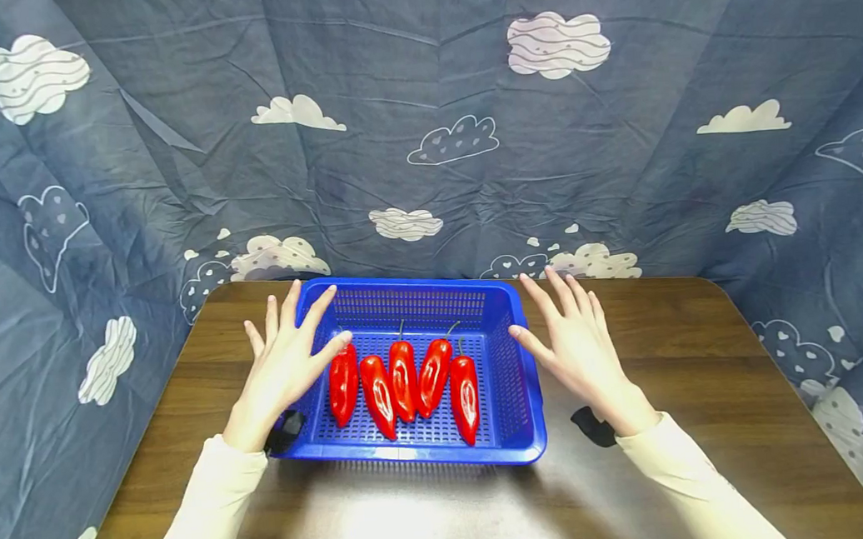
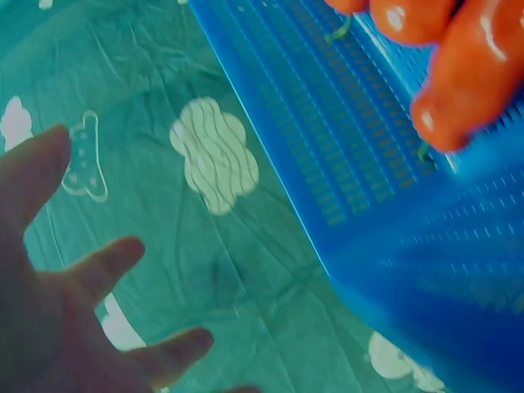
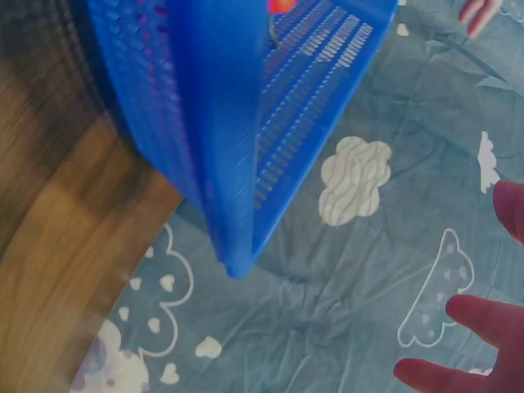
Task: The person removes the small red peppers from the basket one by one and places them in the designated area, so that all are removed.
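The blue rectangular plastic basket with slotted walls [image 1: 414, 456] stands on the brown wood-patterned tabletop [image 1: 678, 352]. Inside the basket lie five long, glossy red peppers [image 1: 403, 380], side by side on its perforated floor; green stems show on some of them, pointing to the basket's far wall.

The person's bare left grip [image 1: 282, 365] is above the basket's left short side, with fingers spread. The bare right grip [image 1: 580, 347] is beside the basket's right short side, also spread. Neither of them holds anything; whether the left or right thumb touches the rim, I cannot tell.

I judge that the basket is light, because the plastic looks thin, and the peppers probably add only little weight. The walls should be quite stiff, but may bend slightly under a strong squeeze. The best hold is, in my opinion, at the middle of both short sides, under the rim, keeping the basket level, since smooth peppers could slide or roll on its floor. Their shiny skin may be slippery; whether they are real or artificial, I cannot say.
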Available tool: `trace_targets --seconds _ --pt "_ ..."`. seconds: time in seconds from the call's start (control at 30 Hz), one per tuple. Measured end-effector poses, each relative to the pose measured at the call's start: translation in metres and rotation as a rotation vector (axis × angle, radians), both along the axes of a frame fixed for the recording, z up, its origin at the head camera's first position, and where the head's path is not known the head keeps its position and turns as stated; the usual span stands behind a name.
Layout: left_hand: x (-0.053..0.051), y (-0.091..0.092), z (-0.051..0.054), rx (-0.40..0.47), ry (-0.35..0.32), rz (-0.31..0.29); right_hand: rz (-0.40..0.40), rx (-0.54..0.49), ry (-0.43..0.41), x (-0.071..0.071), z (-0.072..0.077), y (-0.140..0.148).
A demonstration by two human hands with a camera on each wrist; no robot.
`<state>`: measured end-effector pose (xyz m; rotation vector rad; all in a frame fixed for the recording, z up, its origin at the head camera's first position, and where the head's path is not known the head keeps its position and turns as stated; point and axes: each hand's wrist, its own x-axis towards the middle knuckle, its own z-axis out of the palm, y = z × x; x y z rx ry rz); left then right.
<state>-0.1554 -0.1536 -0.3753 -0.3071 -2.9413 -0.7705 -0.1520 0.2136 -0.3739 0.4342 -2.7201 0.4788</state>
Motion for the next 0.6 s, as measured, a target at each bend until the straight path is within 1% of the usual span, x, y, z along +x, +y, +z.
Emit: trace_targets --seconds 0.17,0.27,0.33,0.47,0.6 --pt "0.0 -0.019 0.001 0.036 -0.047 -0.017 0.069 -0.073 0.031 -0.001 0.003 -0.004" --pt "0.001 -0.03 0.001 0.06 -0.069 -0.032 0.094 -0.113 0.021 -0.001 0.004 -0.006" --pt "0.002 -0.037 0.002 0.079 -0.071 -0.05 0.108 -0.142 0.013 -0.001 0.005 -0.008" --pt "0.002 -0.048 0.001 0.118 -0.082 -0.081 0.131 -0.206 -0.029 -0.001 0.007 -0.013" --pt "0.0 -0.056 -0.002 0.135 -0.094 -0.099 0.154 -0.275 -0.088 0.0 0.008 -0.019"
